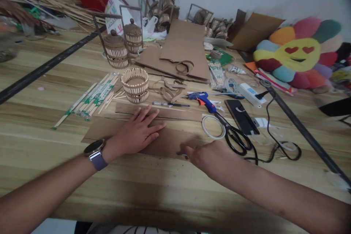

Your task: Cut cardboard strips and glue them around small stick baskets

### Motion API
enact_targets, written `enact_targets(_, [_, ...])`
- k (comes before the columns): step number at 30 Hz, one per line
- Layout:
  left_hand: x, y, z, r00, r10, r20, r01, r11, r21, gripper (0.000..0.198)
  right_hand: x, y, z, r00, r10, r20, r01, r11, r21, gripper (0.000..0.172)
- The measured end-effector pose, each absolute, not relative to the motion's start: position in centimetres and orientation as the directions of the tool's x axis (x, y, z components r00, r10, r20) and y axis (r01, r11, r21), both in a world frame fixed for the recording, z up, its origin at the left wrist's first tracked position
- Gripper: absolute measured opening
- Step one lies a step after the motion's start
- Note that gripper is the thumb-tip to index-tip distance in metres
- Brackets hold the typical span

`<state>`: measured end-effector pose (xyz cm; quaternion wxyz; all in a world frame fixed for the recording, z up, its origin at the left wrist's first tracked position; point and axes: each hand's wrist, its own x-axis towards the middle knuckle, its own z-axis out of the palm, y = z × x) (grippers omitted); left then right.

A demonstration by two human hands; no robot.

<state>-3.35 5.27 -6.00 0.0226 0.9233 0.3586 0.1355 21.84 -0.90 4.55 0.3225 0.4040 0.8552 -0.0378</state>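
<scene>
Wooden counter (pixel 49 128), contents listed from the left. Packets of wooden chopsticks (pixel 95 97), green-printed clear wrap, lying at a slant. Lidded basket (pixel 116 53), slatted, tall handle, upright behind the packets; a similar one just beyond. Round watch (pixel 94 148), worn on the left wrist. Left hand (pixel 139 129), palm down; grip spread flat, fingers extended and apart, clasping nothing. Brown cardboard piece (pixel 167 140), long and flat on the counter, directly beneath that hand and reaching out on both sides of it, its right part running to the other hand. Open slatted basket (pixel 135 89), upright, beyond the left fingers. Narrow cardboard strip (pixel 178 112), lying along the far side of the piece, near the left fingertips. Pen (pixel 171 104), just past the strip. Larger cardboard sheets (pixel 186 40), farther back. Right hand (pixel 207 157), at the near right edge of the cardboard piece; grip with fingers bent inward, a small pale sliver showing at the tips; how tightly it is closed, and on what, cannot be told. Blue glue gun (pixel 205 101), beyond the right hand. White tape ring (pixel 214 137), flat. Black-handled scissors (pixel 229 128), beside the ring. Dark phone (pixel 241 117). White power strip (pixel 251 94). Flower-shaped cushion (pixel 300 55), multicoloured petals, at far right.
</scene>
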Motion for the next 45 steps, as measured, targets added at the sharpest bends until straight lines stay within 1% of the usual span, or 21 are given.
enact_targets(6, [-3.3, 5.3, -6.2, 0.698, 0.675, 0.241, 0.661, -0.736, 0.148, 0.042, 22.9, -1.2, 3.6, -0.494, 0.679, -0.544, 0.702, 0.68, 0.212, 0.041])
enact_targets(10, [-3.4, 5.3, -6.1, 0.704, 0.673, 0.226, 0.662, -0.738, 0.136, 0.043, 24.1, -1.5, 2.9, -0.539, 0.682, -0.493, 0.685, 0.696, 0.214, 0.036])
enact_targets(14, [-3.5, 5.3, -6.2, 0.706, 0.668, 0.234, 0.66, -0.741, 0.122, 0.044, 24.8, -1.8, 2.7, -0.548, 0.706, -0.449, 0.677, 0.69, 0.258, 0.033])
enact_targets(21, [-3.5, 5.4, -6.2, 0.713, 0.668, 0.214, 0.657, -0.743, 0.131, 0.044, 24.7, -1.9, 3.3, -0.49, 0.704, -0.514, 0.694, 0.672, 0.26, 0.037])
enact_targets(24, [-3.5, 5.4, -6.1, 0.715, 0.668, 0.207, 0.658, -0.743, 0.126, 0.045, 25.1, -2.0, 3.0, -0.514, 0.719, -0.469, 0.692, 0.67, 0.269, 0.038])
enact_targets(29, [-3.6, 5.5, -6.3, 0.712, 0.673, 0.204, 0.661, -0.739, 0.129, 0.045, 26.1, -2.4, 2.3, -0.544, 0.74, -0.395, 0.703, 0.659, 0.268, 0.035])
enact_targets(34, [-3.7, 5.6, -6.4, 0.715, 0.671, 0.197, 0.659, -0.741, 0.13, 0.046, 26.8, -2.5, 2.1, -0.557, 0.71, -0.431, 0.669, 0.691, 0.274, 0.037])
enact_targets(39, [-3.7, 5.6, -6.4, 0.718, 0.672, 0.184, 0.663, -0.74, 0.115, 0.046, 27.2, -2.4, 2.0, -0.528, 0.701, -0.48, 0.689, 0.684, 0.241, 0.028])
enact_targets(45, [-3.8, 5.6, -6.6, 0.717, 0.672, 0.183, 0.661, -0.74, 0.126, 0.046, 27.9, -2.7, 1.2, -0.537, 0.723, -0.435, 0.711, 0.665, 0.228, 0.023])
